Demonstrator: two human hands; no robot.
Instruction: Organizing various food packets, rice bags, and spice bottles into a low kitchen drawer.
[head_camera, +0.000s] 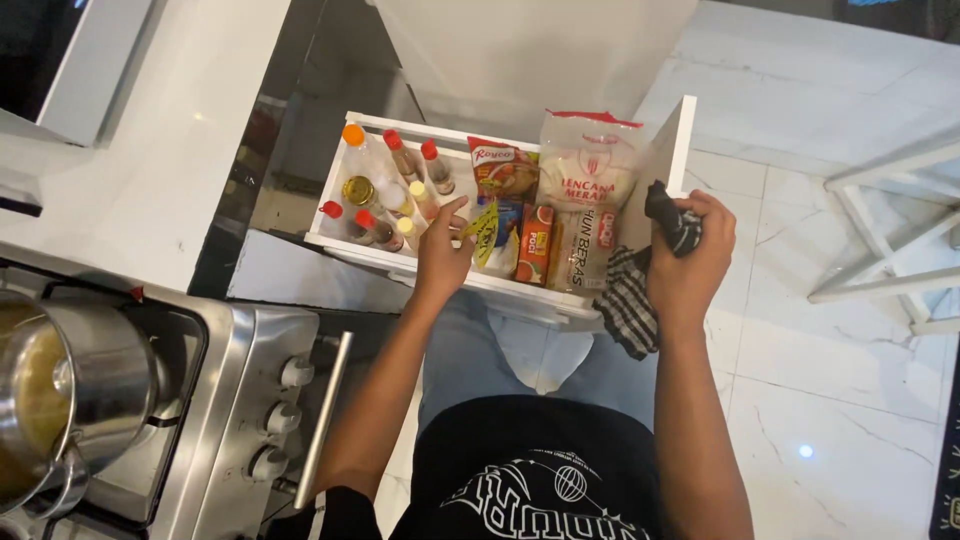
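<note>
A white pull-out drawer stands open below me, filled with bottles and food packets. My left hand reaches into its middle, fingers spread, touching a yellow-green packet next to the small bottles with red caps. My right hand rests at the drawer's right wall, closed around a black-and-white checked cloth that hangs down over the front edge. A large bag of rice and an orange carton lie between my two hands.
A steel stove with three knobs and a handle bar stands at the left, with a metal pot on it. A white countertop lies beyond it. A white stool frame stands on the marble floor at right.
</note>
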